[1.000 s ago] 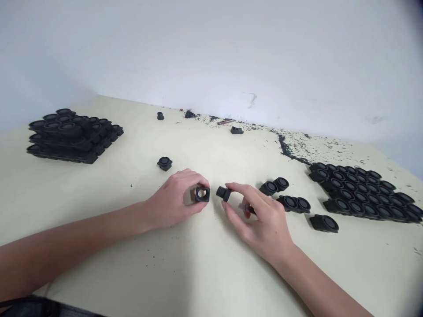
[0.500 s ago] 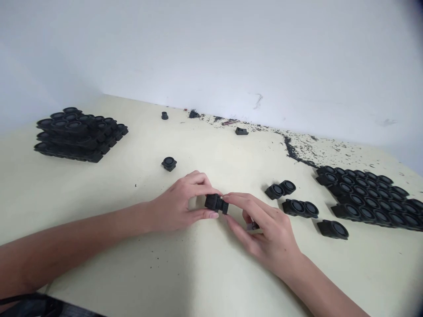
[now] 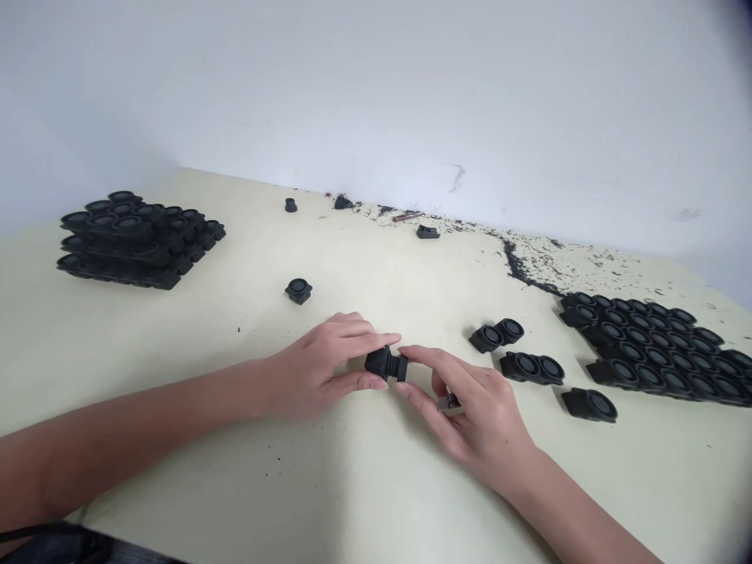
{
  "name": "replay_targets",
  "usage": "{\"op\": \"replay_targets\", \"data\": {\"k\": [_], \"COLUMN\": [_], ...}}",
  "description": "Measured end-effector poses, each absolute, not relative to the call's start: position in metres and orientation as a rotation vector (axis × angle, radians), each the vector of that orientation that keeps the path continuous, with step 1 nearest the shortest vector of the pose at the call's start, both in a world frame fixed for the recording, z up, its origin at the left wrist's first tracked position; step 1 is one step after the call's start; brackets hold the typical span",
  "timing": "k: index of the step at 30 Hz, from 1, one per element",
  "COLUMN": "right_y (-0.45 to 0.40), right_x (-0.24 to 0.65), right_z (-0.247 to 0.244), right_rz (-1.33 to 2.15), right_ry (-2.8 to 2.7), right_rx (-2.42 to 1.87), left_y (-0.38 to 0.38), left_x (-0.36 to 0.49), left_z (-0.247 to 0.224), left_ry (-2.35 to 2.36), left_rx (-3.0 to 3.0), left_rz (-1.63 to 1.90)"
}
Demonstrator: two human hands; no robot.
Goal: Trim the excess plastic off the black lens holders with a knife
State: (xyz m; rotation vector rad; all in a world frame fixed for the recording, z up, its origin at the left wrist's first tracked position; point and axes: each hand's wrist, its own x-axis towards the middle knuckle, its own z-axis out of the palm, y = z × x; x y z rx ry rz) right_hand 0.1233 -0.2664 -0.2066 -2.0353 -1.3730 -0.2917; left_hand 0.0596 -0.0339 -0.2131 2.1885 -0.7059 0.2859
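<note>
Left hand (image 3: 326, 364) and right hand (image 3: 470, 398) face each other over the surface (image 3: 376, 290), the former pinching a square block (image 3: 376, 362), the latter a ribbed plug (image 3: 402, 368), each between thumb and finger. The square block, the larger of the two, has the left forefinger along its upper side and the thumb below. The ribbed plug lies to its right; its thread-like end meets the block, though how deeply it enters cannot be told. Both are matt black. A lesser object (image 3: 450, 401), partly clear and partly dark, sits within the right hand's curled fingers, its form largely hidden.

Behind rises a pale bluish-white wall (image 3: 376, 94), faintly scuffed. The surface is cream-coloured and shadowed at the near left. On the right stands a close-packed array (image 3: 649, 345) of black blocks with round, grey-centred tops; on the left, similar blocks form a layered stack (image 3: 138, 243). A rear pair (image 3: 486, 339), a nearer pair (image 3: 521, 366) and a single block (image 3: 587, 405) lie between the array and the right hand. Another block (image 3: 299, 291) sits beyond the left hand. Farther back are an angled piece (image 3: 428, 233), a reddish rod (image 3: 407, 216) and a small cylindrical part (image 3: 291, 205). Finest of all, black shavings (image 3: 519, 269) litter the surface along the wall.
</note>
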Motion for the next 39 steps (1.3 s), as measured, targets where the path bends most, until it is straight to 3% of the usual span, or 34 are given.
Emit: {"op": "replay_targets", "data": {"k": [7,16,24,32,39], "right_y": [-0.265,-0.267,-0.263,-0.265,-0.267], "right_x": [0.121,0.121,0.119,0.121,0.121], "right_z": [-0.207,-0.206,-0.205,-0.205,-0.206], "right_rz": [-0.261,-0.262,-0.319,-0.352,-0.339], "right_ry": [-1.367,-1.486,-1.279,-1.181,-1.211], "right_rx": [-2.055,-1.964,-2.021,-2.068,-2.086], "left_y": [-0.035,-0.034,-0.034,-0.034,-0.03], "left_x": [0.059,0.06,0.056,0.056,0.059], "left_z": [-0.215,-0.195,-0.204,-0.197,-0.2], "left_ry": [-0.751,-0.65,-0.604,-0.256,-0.408], "left_rx": [2.226,2.09,2.091,2.006,2.013], "left_rz": [0.334,-0.14,0.178,0.065,0.061]}}
